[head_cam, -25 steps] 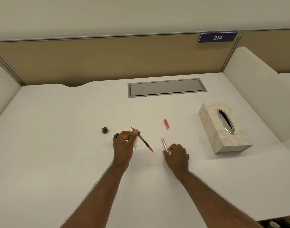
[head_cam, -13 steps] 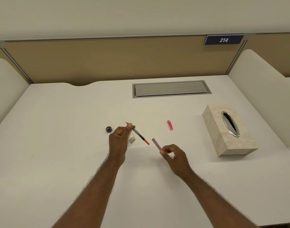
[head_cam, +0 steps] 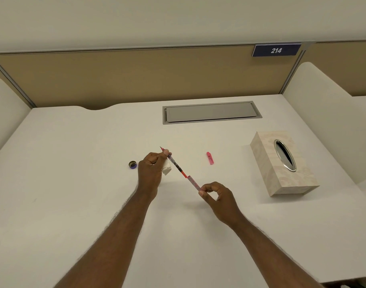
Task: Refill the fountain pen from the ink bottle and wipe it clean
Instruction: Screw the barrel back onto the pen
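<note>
My left hand point(head_cam: 151, 171) pinches the front section of a fountain pen point(head_cam: 175, 165), nib pointing up and away, red converter end pointing toward my right. The same hand also holds a folded white tissue point(head_cam: 167, 169). My right hand point(head_cam: 216, 195) grips the pink translucent pen barrel point(head_cam: 193, 182), its open end almost touching the converter's red tip. The pink pen cap point(head_cam: 210, 158) lies on the white desk point(head_cam: 74, 183). The ink bottle's lid point(head_cam: 132, 164) lies left of my left hand. The bottle itself is hidden behind that hand.
A beige tissue box point(head_cam: 281, 165) with an oval opening stands at the right. A grey cable hatch point(head_cam: 211, 112) is set into the desk at the back. White side dividers point(head_cam: 323, 113) and a tan back panel close in the desk.
My right hand lifted the barrel off the desk and brought it up to the converter end. My left hand raised the pen section and tissue slightly.
</note>
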Motion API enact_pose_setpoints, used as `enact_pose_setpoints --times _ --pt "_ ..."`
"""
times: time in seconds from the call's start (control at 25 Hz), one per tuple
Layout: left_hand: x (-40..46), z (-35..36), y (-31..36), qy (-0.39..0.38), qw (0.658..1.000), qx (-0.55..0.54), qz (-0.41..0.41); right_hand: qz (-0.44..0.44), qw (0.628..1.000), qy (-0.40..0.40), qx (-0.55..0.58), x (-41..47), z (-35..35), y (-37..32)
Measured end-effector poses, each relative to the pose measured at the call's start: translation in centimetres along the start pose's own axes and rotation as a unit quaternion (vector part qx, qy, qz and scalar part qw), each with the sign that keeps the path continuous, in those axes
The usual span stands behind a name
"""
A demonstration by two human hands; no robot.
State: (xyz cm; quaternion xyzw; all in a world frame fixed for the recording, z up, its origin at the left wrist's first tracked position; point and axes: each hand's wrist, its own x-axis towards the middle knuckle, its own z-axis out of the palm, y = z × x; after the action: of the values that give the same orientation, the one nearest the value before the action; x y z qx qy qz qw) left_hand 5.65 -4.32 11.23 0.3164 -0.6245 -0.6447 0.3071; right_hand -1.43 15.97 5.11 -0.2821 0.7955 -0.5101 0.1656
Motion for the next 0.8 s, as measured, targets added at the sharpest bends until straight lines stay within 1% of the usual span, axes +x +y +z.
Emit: enact_pose_setpoints --times 0.16,0.32,0.44,0.68,0.8 --pt "-0.1 0.6 -0.1 -0.004 1.000 0.021 0.017 0.000 1.000 0.004 -0.007 0.0 -0.3 0.2" --pt "0.1 0.9 -0.5 -0.011 1.000 0.001 -0.005 -0.005 1.000 0.003 -0.018 0.1 -0.5 0.3" --pt "0.0 1.2 -1.4 -0.020 0.999 0.026 -0.012 -0.008 1.000 0.009 -0.027 0.2 -0.6 0.4" --pt "-1.2 2.4 -1.4 -0.055 0.998 0.034 -0.020 0.003 1.000 0.020 -0.005 0.6 -0.8 -0.1" --pt "-1.5 2.4 -2.2 -0.083 0.996 0.009 -0.033 0.008 1.000 0.022 0.007 0.6 -0.7 -0.4"
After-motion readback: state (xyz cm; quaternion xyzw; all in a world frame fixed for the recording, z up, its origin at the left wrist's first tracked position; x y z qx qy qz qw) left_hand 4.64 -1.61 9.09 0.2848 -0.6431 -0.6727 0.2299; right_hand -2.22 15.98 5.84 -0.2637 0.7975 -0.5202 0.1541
